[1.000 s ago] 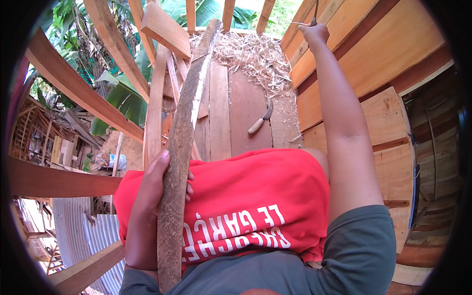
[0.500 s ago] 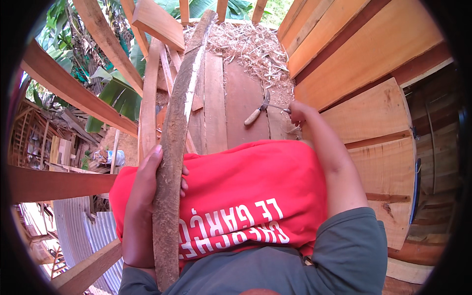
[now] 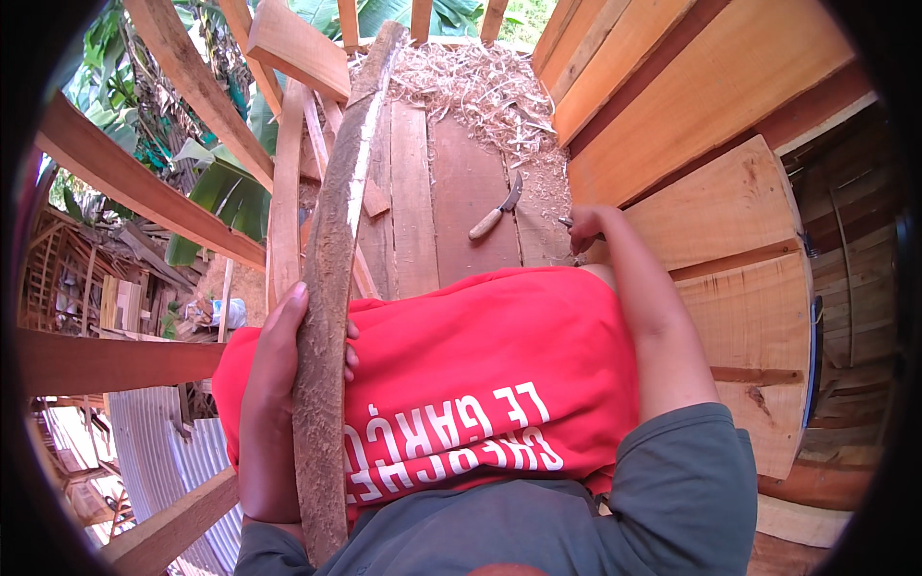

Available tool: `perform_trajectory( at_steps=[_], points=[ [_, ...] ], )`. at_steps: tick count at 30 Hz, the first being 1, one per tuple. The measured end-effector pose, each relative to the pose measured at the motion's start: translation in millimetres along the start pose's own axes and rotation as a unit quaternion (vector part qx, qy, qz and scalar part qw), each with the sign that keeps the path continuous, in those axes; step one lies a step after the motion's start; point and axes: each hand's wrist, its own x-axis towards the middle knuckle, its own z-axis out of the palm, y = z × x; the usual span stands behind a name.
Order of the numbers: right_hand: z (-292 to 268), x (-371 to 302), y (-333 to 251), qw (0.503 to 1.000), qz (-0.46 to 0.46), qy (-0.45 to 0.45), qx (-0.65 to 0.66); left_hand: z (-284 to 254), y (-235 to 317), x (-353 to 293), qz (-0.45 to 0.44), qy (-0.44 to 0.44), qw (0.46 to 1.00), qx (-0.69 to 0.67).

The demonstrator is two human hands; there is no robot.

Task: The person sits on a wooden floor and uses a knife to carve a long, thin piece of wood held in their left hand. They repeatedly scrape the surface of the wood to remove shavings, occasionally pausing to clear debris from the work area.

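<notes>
A long, rough-sided wooden board (image 3: 331,230) runs from beside my body up to the floor's far end, with a pale cut strip along its upper right edge. My left hand (image 3: 286,331) is wrapped round its near part, thumb on the left and fingertips showing on the right. My right hand (image 3: 588,228) is closed round a slim metal tool (image 3: 566,222) low by the right wall; most of that tool is hidden. Left of this hand, a curved knife (image 3: 496,213) with a pale handle lies on the floorboards, touched by neither hand.
Wood shavings (image 3: 480,91) are heaped at the far end of the plank floor (image 3: 461,192). A board wall (image 3: 691,125) rises on the right. Open framing beams (image 3: 154,192) stand on the left, with corrugated sheets (image 3: 158,451) below. Red cloth (image 3: 461,346) covers my lap.
My right hand has turned, and the slim tool that stuck out toward the knife now barely shows. The left hand keeps its hold on the board. The whole view has shifted slightly.
</notes>
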Motion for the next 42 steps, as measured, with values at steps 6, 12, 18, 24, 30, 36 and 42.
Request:
perform_trajectory(
  at_steps=[6,12,18,24,30,36,42],
  points=[
    [-36.7,-45.4,-52.9,0.963,-0.091,-0.076,0.242,-2.4,-0.4,-1.6,0.001,0.005,1.0,-0.005],
    [-97.3,-85.3,-116.7,0.78,-0.404,0.195,0.436,2.0,1.8,-0.6,-0.006,0.003,1.0,0.001],
    [-101.6,-91.8,-137.9,0.904,-0.207,0.321,0.19,-0.1,2.6,-2.0,-0.001,0.011,1.0,0.009],
    [-22.6,5.3,-88.7,0.868,-0.051,0.282,0.405,1.3,2.2,-0.7,-0.003,-0.003,1.0,0.012],
    [81.0,70.3,-161.2,0.641,0.182,0.506,0.547,-0.2,2.6,-3.4,0.004,0.003,1.0,0.019],
    [75.2,146.7,-128.7,0.437,0.281,0.481,0.707,5.1,3.7,2.8,0.002,-0.028,0.999,0.017],
    [112.4,28.3,-200.5,0.663,0.233,0.445,0.555,-3.2,1.2,-4.4,0.007,0.006,1.0,0.005]
  ],
)
